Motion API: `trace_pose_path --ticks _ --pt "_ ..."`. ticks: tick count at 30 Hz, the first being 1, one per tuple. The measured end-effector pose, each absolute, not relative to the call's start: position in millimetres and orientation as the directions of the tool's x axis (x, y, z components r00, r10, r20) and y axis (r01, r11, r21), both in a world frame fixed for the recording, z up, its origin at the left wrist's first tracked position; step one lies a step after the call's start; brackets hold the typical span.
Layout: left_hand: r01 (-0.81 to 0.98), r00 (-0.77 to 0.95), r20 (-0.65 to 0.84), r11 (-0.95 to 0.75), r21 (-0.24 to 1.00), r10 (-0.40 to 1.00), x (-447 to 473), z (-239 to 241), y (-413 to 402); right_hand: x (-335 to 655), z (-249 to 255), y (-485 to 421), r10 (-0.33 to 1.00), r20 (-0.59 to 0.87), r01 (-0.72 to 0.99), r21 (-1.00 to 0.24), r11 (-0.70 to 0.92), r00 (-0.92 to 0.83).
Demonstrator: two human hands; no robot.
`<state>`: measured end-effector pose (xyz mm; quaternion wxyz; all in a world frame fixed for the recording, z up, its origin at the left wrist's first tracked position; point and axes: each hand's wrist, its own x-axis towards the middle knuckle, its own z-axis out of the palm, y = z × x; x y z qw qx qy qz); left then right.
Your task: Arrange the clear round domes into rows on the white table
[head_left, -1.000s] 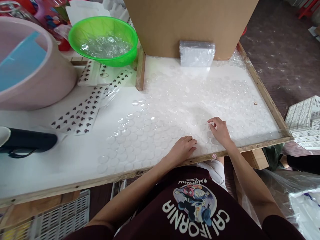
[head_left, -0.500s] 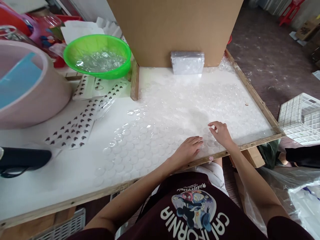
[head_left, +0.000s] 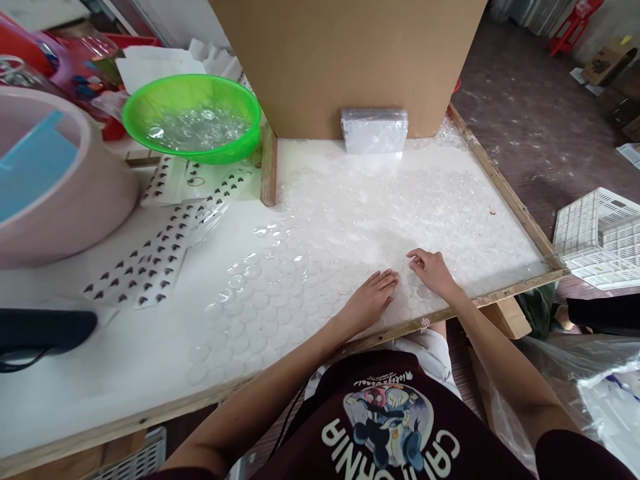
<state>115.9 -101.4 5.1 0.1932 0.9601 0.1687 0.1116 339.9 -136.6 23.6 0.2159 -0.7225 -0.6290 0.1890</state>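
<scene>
Many clear round domes (head_left: 280,287) lie in rows on a white board (head_left: 150,347) with a wooden rim. My left hand (head_left: 371,299) rests flat on the domes near the front edge, fingers stretched out. My right hand (head_left: 433,272) sits just to its right, fingers bent down onto the domes, fingertips touching them. The two hands are almost touching. Nothing is lifted off the board.
A green bowl (head_left: 193,117) of clear domes stands at the back left, beside a big pink tub (head_left: 55,180). Sheets of small heart stickers (head_left: 150,260) lie on the left. A cardboard wall (head_left: 345,60) and a wrapped packet (head_left: 374,130) stand behind. A white crate (head_left: 597,237) is at right.
My left hand has opened from curled to flat and slid right. My right hand has moved left and toward me, closing the gap between the hands.
</scene>
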Motion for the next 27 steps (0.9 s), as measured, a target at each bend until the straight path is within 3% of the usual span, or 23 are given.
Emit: trace_pose_path --ticks 6,10,16,21,27 --pt "0.293 0.894 0.171 -0.829 0.476 0.414 107 10 -99 338 25 -141 0.973 0.116 0.848 -0.518 -0.110 0.198" --pt "0.352 0.839 0.196 -0.782 0.515 0.507 88 10 -96 332 29 -154 0.971 0.121 0.847 -0.519 -0.113 0.204" --pt "0.369 0.803 0.228 -0.761 0.534 0.550 71 9 -100 309 37 -176 0.994 0.090 0.827 -0.563 0.001 0.060" --pt "0.333 0.815 0.239 -0.764 0.552 0.528 78 11 -108 290 34 -184 0.991 0.048 0.850 -0.510 0.130 -0.123" --pt "0.336 0.809 0.247 -0.764 0.551 0.534 78 12 -112 286 32 -182 0.990 0.032 0.876 -0.464 0.135 -0.136"
